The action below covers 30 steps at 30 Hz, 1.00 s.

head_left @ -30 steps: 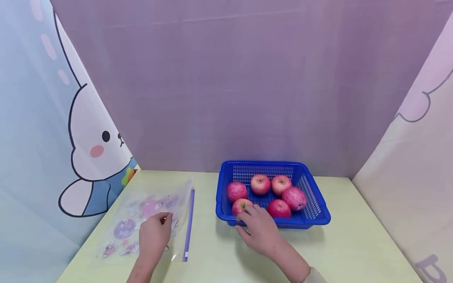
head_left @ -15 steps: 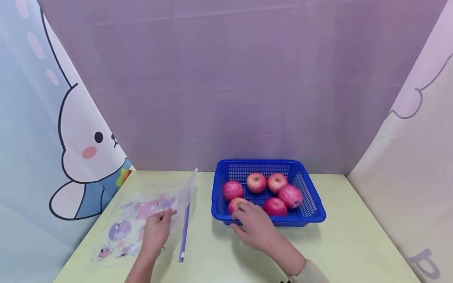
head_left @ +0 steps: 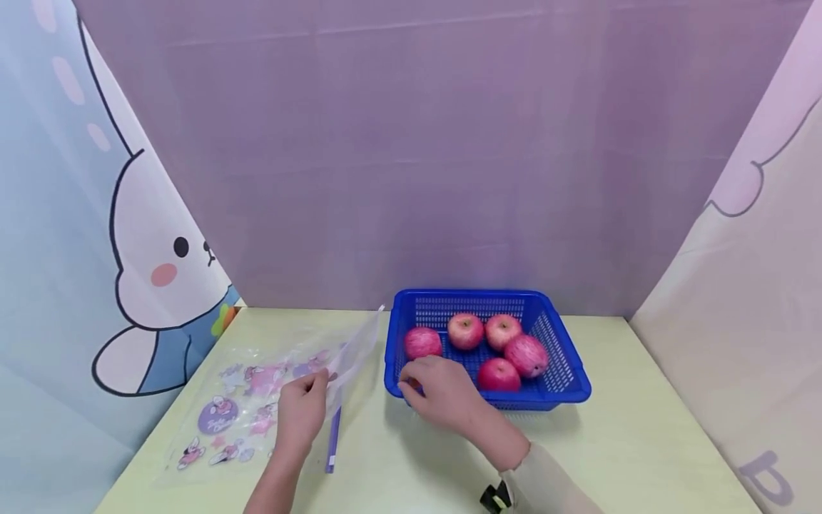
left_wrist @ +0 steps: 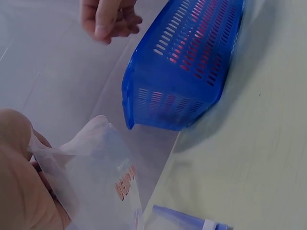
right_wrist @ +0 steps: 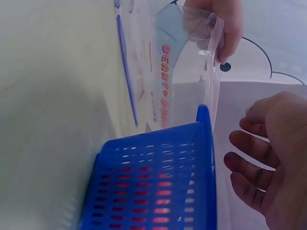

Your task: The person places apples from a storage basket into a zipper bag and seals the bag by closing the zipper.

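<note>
A clear plastic zip bag (head_left: 217, 417) with pink and purple cartoon prints and a purple zip strip (head_left: 333, 442) lies on the table at the left. My left hand (head_left: 302, 410) pinches its upper layer at the mouth and holds it raised, so the bag gapes toward the basket. Over the front left rim of the blue plastic basket (head_left: 568, 357) hovers my right hand (head_left: 439, 392), fingers loosely curled and nothing in them. Several red apples (head_left: 500, 375) sit in the basket; the front left one is hidden behind that hand. In the right wrist view the right hand's fingers (right_wrist: 252, 143) are beside the basket wall.
A pale yellow tabletop (head_left: 642, 428) carries everything. Behind it stands a purple cloth wall (head_left: 411, 178), with a rabbit-printed cloth (head_left: 154, 285) at the left and a pale cloth (head_left: 758, 321) at the right. A small black item (head_left: 496, 497) sits by the right sleeve.
My left hand has moved right, drawing the bag's raised layer toward the basket. My right hand has curled its fingers more and shifted slightly left over the front left apple.
</note>
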Each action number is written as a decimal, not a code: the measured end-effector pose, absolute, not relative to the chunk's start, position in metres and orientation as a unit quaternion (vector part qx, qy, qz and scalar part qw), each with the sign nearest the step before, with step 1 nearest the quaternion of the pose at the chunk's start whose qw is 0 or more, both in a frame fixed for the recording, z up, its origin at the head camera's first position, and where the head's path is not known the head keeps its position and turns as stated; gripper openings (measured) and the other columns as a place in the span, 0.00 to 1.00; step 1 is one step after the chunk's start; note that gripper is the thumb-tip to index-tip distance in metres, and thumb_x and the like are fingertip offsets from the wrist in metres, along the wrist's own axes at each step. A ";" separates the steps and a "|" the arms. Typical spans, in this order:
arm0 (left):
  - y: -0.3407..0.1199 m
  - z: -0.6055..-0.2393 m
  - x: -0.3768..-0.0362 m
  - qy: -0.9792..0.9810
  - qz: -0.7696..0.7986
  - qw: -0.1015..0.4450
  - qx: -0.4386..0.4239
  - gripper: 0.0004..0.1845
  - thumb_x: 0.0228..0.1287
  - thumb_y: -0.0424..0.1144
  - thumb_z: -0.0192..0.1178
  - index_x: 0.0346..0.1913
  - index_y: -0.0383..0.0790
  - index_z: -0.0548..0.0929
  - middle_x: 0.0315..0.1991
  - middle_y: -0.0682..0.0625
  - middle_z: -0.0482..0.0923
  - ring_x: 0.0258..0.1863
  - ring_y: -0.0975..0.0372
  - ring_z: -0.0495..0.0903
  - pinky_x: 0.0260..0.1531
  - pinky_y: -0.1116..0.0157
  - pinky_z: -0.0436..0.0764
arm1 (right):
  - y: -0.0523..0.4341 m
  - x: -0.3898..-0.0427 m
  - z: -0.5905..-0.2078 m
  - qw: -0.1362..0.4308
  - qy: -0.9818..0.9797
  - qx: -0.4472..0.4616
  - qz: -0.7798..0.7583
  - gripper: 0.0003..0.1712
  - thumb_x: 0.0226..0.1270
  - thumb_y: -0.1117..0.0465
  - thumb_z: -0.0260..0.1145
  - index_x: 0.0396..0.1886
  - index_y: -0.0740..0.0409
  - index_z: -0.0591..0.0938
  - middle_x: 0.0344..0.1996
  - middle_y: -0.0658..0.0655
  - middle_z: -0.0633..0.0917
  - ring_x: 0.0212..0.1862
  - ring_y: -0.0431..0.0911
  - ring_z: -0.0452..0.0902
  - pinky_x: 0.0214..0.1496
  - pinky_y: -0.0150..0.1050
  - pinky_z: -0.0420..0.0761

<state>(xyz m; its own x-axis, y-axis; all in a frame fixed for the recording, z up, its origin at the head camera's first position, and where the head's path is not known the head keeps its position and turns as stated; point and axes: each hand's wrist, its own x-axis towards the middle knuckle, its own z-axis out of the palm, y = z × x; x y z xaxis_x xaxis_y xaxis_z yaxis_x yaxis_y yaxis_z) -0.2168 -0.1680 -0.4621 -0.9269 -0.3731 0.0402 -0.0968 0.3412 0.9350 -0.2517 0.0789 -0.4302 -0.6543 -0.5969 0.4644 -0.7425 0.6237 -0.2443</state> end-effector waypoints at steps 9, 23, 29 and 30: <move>-0.158 -0.458 -0.220 -0.805 -0.566 0.131 0.120 0.18 0.72 0.43 0.54 0.33 0.32 0.86 0.34 0.46 0.84 0.10 0.67 0.56 0.09 0.69 0.58 | 0.055 -0.273 -0.417 0.176 -0.880 0.392 0.202 0.15 0.67 0.57 0.65 0.53 0.47 0.84 0.35 0.44 0.84 0.31 0.35 0.75 0.30 0.30 0.76; -0.145 -0.457 -0.221 -0.781 -0.603 0.120 0.110 0.15 0.70 0.39 0.56 0.34 0.30 0.86 0.12 0.55 0.62 0.12 0.67 0.58 0.12 0.69 0.60 | 0.050 -0.288 -0.425 0.173 -0.901 0.355 0.177 0.12 0.68 0.50 0.65 0.47 0.45 0.87 0.43 0.46 0.86 0.45 0.39 0.82 0.46 0.36 0.81; -0.143 -0.454 -0.220 -0.775 -0.610 0.123 0.110 0.19 0.70 0.41 0.56 0.26 0.28 0.80 0.12 0.55 0.59 0.12 0.66 0.57 0.13 0.69 0.60 | 0.049 -0.287 -0.426 0.183 -0.907 0.335 0.176 0.17 0.67 0.49 0.66 0.54 0.44 0.84 0.46 0.49 0.86 0.46 0.43 0.83 0.43 0.40 0.83; -0.142 -0.454 -0.218 -0.774 -0.612 0.121 0.112 0.19 0.70 0.41 0.56 0.26 0.28 0.81 0.12 0.55 0.59 0.12 0.66 0.57 0.12 0.69 0.59 | 0.049 -0.286 -0.427 0.178 -0.910 0.334 0.171 0.18 0.68 0.49 0.65 0.55 0.43 0.84 0.47 0.50 0.86 0.45 0.43 0.83 0.43 0.41 0.83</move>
